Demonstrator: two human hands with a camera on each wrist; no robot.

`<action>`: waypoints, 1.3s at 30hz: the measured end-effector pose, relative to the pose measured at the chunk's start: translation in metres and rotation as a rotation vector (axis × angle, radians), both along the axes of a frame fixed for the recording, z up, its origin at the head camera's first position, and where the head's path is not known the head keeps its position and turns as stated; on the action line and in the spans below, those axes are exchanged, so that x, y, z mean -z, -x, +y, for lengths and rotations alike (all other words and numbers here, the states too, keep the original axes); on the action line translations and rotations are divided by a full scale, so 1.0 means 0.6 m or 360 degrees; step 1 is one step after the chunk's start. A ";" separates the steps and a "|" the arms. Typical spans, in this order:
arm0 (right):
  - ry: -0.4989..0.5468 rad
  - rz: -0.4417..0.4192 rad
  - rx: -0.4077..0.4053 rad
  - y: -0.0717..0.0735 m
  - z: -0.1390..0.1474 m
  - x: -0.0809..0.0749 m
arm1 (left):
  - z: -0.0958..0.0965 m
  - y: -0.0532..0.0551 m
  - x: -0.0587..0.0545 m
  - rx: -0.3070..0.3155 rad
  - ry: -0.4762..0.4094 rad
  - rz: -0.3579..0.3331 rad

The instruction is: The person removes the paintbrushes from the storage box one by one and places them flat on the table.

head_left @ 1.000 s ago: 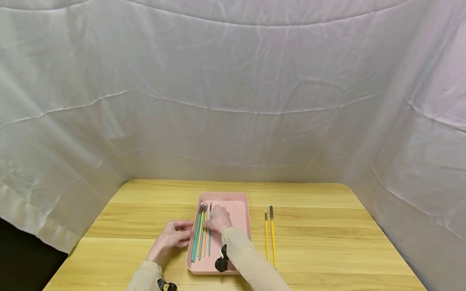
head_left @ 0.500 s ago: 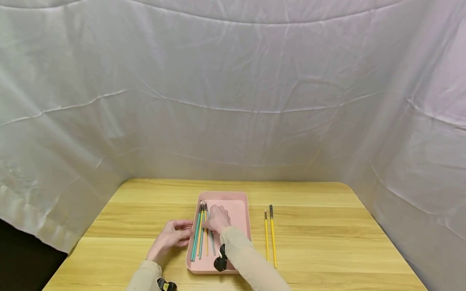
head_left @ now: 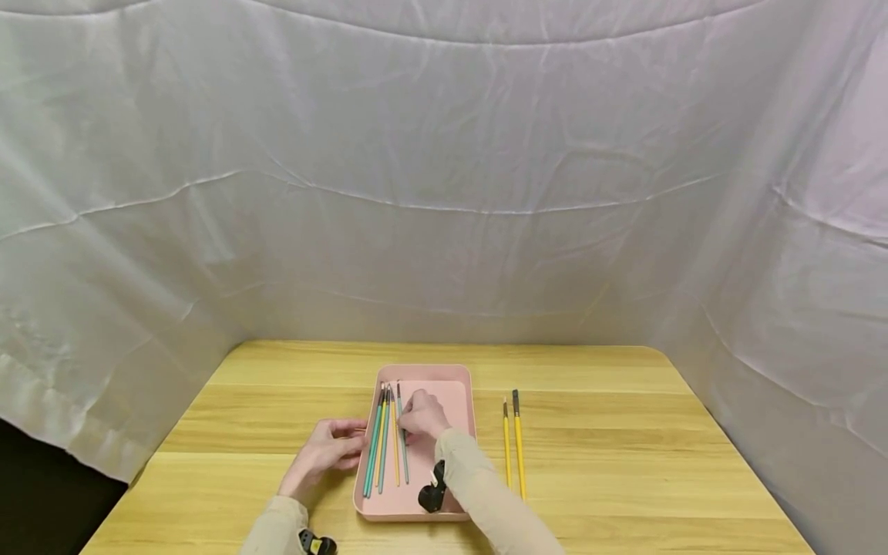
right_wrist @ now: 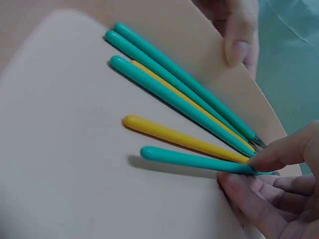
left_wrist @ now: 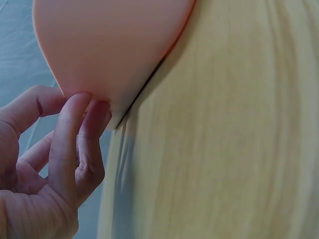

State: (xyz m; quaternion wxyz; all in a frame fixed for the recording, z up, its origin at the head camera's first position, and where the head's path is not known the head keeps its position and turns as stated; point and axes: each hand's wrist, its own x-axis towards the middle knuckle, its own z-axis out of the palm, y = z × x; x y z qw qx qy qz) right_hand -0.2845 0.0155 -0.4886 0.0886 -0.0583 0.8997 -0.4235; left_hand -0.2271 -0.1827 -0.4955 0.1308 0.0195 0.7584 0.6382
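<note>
In the pink tray [head_left: 433, 478], several paintbrushes with green or yellow handles lie along the left side. My right hand [head_left: 425, 416] pinches the rightmost green paintbrush [right_wrist: 192, 160] between thumb and finger; its handle end is slightly raised, with a shadow under it. A yellow paintbrush [right_wrist: 169, 134] lies right beside it, and further left are several green paintbrushes [right_wrist: 154, 84] with another yellow one between them. At the tray's left wall, my left hand [head_left: 329, 451] grips the rim, one fingertip over the edge and others against the outside [left_wrist: 75, 149].
Two yellow paintbrushes [head_left: 519, 447] lie side by side on the wooden table [head_left: 610, 455], right of the tray. Grey cloth [head_left: 444, 262] hangs around the back and sides of the table.
My right hand has shifted slightly right with the green paintbrush, after its handle end swung right. The nearby yellow brush has turned a little. My left hand stays at the tray rim.
</note>
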 end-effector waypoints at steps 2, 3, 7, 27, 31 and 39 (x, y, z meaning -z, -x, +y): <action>0.0069 -0.0031 -0.0004 0.001 0.005 0.000 | 0.000 0.000 0.000 -0.0005 0.0005 0.0002; 0.0098 -0.0043 -0.0009 0.002 0.008 0.000 | 0.001 0.001 0.000 -0.0007 0.0006 0.0003; 0.0287 -0.0174 -0.0021 0.003 0.014 0.001 | 0.003 0.001 -0.002 -0.0022 0.0009 -0.0008; 0.0690 -0.0369 -0.0049 -0.010 0.045 -0.013 | 0.003 0.001 0.002 -0.0011 0.0008 0.0004; 0.0738 -0.0392 -0.0082 -0.016 0.057 -0.025 | 0.003 -0.001 0.001 -0.0013 0.0010 0.0011; 0.0917 -0.0394 -0.0238 -0.031 0.088 -0.041 | 0.004 -0.004 -0.002 -0.0044 0.0037 -0.0017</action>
